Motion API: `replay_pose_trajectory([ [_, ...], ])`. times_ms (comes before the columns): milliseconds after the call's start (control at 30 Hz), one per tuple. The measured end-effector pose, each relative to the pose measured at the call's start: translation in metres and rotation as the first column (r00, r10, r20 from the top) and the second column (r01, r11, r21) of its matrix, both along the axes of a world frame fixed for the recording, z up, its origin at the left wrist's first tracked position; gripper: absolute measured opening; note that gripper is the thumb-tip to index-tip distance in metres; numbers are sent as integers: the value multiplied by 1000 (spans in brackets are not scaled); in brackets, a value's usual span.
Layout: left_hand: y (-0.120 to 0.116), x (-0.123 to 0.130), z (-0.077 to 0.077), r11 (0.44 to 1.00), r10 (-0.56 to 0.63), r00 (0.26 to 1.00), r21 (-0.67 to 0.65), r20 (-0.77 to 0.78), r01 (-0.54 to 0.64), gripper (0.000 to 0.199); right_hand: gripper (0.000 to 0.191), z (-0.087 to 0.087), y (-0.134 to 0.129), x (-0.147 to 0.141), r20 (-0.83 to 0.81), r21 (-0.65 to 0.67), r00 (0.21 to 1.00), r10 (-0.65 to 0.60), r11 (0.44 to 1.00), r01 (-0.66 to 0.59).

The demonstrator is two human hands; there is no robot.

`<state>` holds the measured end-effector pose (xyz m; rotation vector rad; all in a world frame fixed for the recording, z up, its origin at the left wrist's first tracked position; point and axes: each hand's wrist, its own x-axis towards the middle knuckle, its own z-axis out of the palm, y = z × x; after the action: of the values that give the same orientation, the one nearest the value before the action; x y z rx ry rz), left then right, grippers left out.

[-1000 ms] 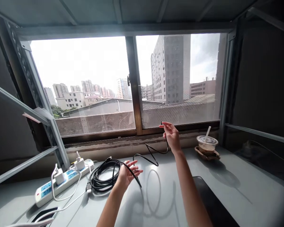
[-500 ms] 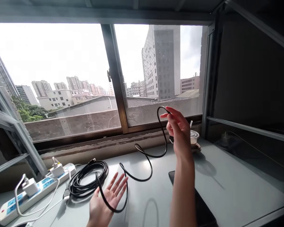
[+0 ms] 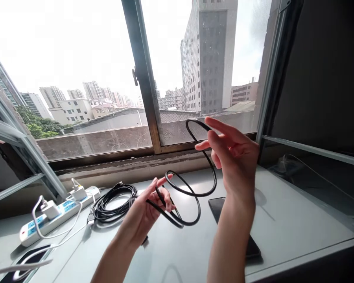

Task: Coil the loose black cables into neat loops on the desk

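Loose wavy loops of a black cable (image 3: 206, 194) hang in the air between my two hands, above the table. My right hand (image 3: 234, 157) is raised in front of the window and pinches one stretch of the cable between thumb and fingers. Lower and to the left, my left hand (image 3: 153, 204) has its fingers curled around another part of the loops. A small dark end piece (image 3: 145, 240) shows below my left wrist; whether it belongs to this cable I cannot tell.
A coiled black cable (image 3: 98, 208) lies left of my left hand, beside a white power strip (image 3: 61, 212) with plugs and white cords. One dark phone-like slab (image 3: 32, 257) rests at lower left; another dark flat device (image 3: 253, 249) is partly behind my right forearm.
My left hand has gone from an open palm to curled around the cable, moving up and right. My right hand has shifted right. The view has tilted down a little.
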<state>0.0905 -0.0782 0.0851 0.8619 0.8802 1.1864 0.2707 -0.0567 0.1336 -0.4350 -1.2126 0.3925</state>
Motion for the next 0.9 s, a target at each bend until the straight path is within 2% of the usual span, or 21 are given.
replay_pose_trajectory([
  [67,6,-3,14,982,-21,982,179,-185,55,45,26,-1,1,1,46,-109,998,38,993,-33],
  [100,10,-4,21,965,30,963,258,-269,42,50,28,-3,3,2,65,-177,995,71,982,-58],
  [167,18,-9,32,908,203,908,419,-366,-34,53,33,-6,7,5,122,-325,980,155,940,-108],
  [267,29,-16,43,794,436,824,586,-361,-163,51,40,-10,10,10,219,-465,934,284,872,-156],
  [333,33,-21,46,757,493,803,620,-335,-206,52,41,-11,8,13,265,-482,895,358,853,-199],
  [400,34,-26,46,764,477,806,617,-349,-185,55,41,-11,5,11,288,-482,861,419,841,-247],
  [467,33,-29,45,796,414,802,598,-430,-91,59,44,-11,4,6,320,-497,830,457,827,-263],
  [633,27,-28,39,796,269,779,586,-566,150,65,40,-10,18,-27,505,-521,748,430,843,-133],
  [733,23,-29,38,803,155,781,538,-605,257,68,53,-11,30,-50,420,-509,785,455,834,-212],
  [800,21,-34,40,807,125,764,512,-633,292,72,64,-11,33,-60,344,-469,825,448,843,-262],
  [900,18,-46,45,851,211,735,491,-645,187,74,69,-11,31,-64,305,-426,884,355,881,-207],
])
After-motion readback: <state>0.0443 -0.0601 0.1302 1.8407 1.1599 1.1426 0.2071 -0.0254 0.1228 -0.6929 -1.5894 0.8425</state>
